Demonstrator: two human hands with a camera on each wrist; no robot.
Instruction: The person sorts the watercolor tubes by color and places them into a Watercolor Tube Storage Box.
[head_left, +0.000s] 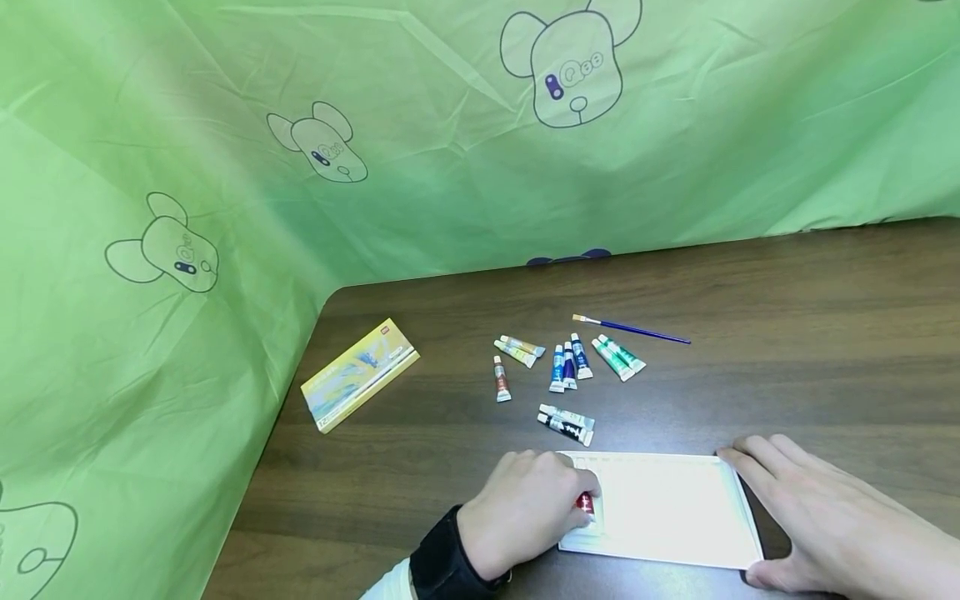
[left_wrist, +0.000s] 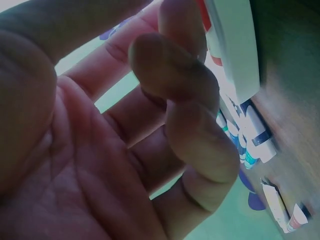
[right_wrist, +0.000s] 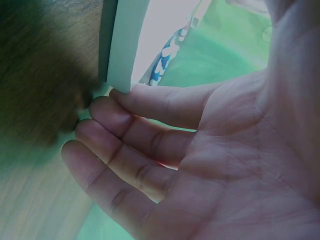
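Note:
A shallow white tray [head_left: 667,508] lies on the table in the head view. Over its left end, my left hand [head_left: 525,504] pinches a red paint tube [head_left: 586,503] between thumb and forefinger, and most of that tube is hidden. My right hand [head_left: 810,508] spans the tray's right end, forefinger at the far corner and thumb at the near one. In the right wrist view the forefinger [right_wrist: 165,105] touches the tray's corner, the other fingers apart from it. Just beyond the tray lie a black paint tube [head_left: 566,428] and a pale one [head_left: 567,417].
Farther back lie blue tubes [head_left: 557,368], green tubes [head_left: 613,358], yellowish tubes [head_left: 516,353] and a brown tube [head_left: 502,379]. A blue-handled paintbrush [head_left: 637,330] lies behind them. A yellow box [head_left: 360,375] sits to the left. Green cloth [head_left: 420,208] borders the table's back and left.

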